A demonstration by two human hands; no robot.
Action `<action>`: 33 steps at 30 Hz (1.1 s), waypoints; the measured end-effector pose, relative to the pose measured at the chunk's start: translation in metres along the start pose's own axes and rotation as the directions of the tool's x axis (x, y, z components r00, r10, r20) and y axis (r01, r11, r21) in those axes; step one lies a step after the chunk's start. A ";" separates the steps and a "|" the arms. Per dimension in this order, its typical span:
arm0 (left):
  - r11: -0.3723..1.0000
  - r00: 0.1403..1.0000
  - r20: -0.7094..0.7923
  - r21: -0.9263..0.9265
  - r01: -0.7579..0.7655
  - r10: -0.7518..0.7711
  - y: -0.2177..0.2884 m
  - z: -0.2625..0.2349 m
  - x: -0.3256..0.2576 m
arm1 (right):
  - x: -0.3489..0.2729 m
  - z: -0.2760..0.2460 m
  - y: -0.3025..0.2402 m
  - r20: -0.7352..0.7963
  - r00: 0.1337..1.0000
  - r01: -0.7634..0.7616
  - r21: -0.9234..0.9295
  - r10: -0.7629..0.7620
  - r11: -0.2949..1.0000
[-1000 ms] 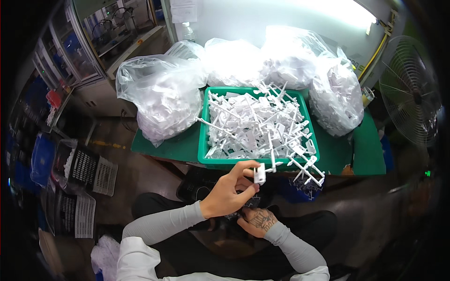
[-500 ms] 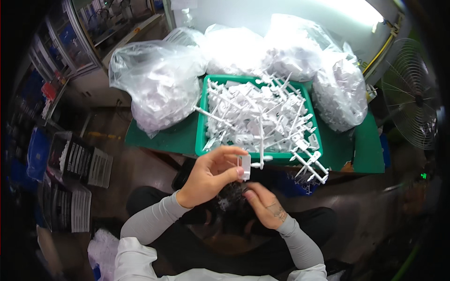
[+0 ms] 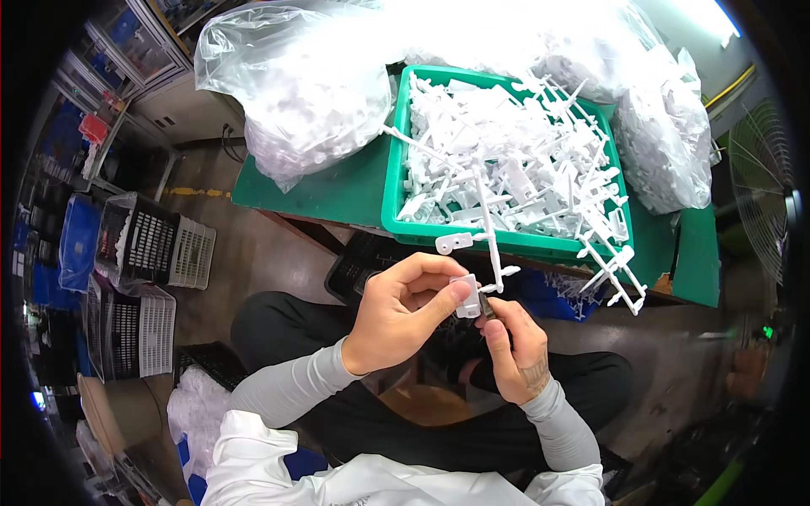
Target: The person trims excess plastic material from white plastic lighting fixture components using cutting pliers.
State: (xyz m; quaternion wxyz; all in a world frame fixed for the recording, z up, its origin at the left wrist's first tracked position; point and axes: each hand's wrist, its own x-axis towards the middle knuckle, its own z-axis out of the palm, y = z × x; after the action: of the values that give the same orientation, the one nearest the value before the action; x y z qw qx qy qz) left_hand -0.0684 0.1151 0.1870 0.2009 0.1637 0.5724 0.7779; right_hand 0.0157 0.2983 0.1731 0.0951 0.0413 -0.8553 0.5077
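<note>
My left hand (image 3: 396, 316) pinches a small white plastic part (image 3: 466, 297) between thumb and fingers. The part seems joined to a thin white sprue (image 3: 487, 211) that rises toward the tray and carries another piece near its side. Close against the part, my right hand (image 3: 515, 346) is closed on a small dark metal tool (image 3: 487, 307), whose exact kind is hard to make out. Just beyond both hands, a green tray (image 3: 392, 198) is heaped with white plastic parts on sprues (image 3: 515, 160).
Clear bags of white parts stand on the green table (image 3: 283, 196), including a left bag (image 3: 316, 110) and a right bag (image 3: 662, 143). One sprue (image 3: 620, 270) overhangs the tray's near right corner. Crates (image 3: 156, 244) are on the left, a fan (image 3: 764, 181) on the right.
My right hand has risen from below to meet the white part, bringing the dark tool against it. The left hand keeps its pinch. The whole view has tilted downward.
</note>
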 end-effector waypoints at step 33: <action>0.973 0.991 -0.098 0.219 -0.066 0.089 -0.004 0.014 -0.011 | -0.002 0.006 -0.003 -0.082 0.996 0.032 0.151 -0.020 0.988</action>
State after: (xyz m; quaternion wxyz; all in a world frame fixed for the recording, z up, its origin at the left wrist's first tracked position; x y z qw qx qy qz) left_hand -0.0510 0.1223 0.1870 0.1203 0.1647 0.6564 0.7263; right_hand 0.0175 0.2913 0.1727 0.1325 0.0392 -0.8088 0.5716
